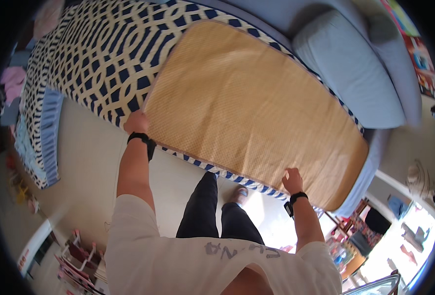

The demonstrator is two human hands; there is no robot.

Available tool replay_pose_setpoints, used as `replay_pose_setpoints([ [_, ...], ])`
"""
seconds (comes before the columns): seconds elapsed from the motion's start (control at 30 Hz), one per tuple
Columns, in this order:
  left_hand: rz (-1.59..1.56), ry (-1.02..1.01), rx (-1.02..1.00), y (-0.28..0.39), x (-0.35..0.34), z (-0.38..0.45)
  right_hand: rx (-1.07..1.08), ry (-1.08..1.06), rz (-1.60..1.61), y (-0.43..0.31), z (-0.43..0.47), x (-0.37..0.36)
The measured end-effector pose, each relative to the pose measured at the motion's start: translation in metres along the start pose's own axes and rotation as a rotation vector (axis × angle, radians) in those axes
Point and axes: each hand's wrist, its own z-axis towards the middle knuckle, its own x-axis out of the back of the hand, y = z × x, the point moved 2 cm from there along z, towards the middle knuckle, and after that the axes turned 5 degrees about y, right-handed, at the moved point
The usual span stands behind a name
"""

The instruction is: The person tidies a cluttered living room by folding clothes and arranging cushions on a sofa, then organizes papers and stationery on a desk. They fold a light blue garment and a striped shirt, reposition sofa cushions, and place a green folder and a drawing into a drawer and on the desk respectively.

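Observation:
A tan woven sleeping mat (254, 107) with a thin darker border lies over a navy-and-cream patterned sofa cover (110, 73). Shallow creases run across the mat. My left hand (136, 122) is closed at the mat's near left corner, gripping its edge, with a black band on the wrist. Farther right, my right hand (293, 181) is over the mat close to its front edge. Its fingers are curled, and whether they pinch the mat is unclear. That wrist also wears a black band.
A grey-blue cushion (350, 70) leans on the sofa back at the right. Pale floor (88, 140) shows below the sofa, under my legs (199, 210). Pink-and-white racks (79, 261) stand at lower left. Assorted household items (354, 239) crowd the lower right, near bright light.

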Motion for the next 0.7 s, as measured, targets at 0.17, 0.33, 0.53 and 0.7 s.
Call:
replay_pose_setpoints([
  [0.17, 0.170, -0.044, 0.009, -0.003, 0.016, -0.031, -0.150, 0.114, 0.041, -0.010, -0.021, 0.004],
  [0.33, 0.049, 0.216, -0.398, 0.006, 0.033, -0.111, -0.195, 0.276, 0.228, -0.022, -0.080, -0.002],
  [0.53, -0.188, 0.170, -0.609, -0.013, 0.054, -0.241, -0.159, 0.139, 0.287, -0.027, -0.211, -0.005],
  [0.7, -0.220, 0.161, -0.675, -0.040, 0.093, -0.326, -0.167, 0.108, 0.128, 0.006, -0.314, 0.009],
])
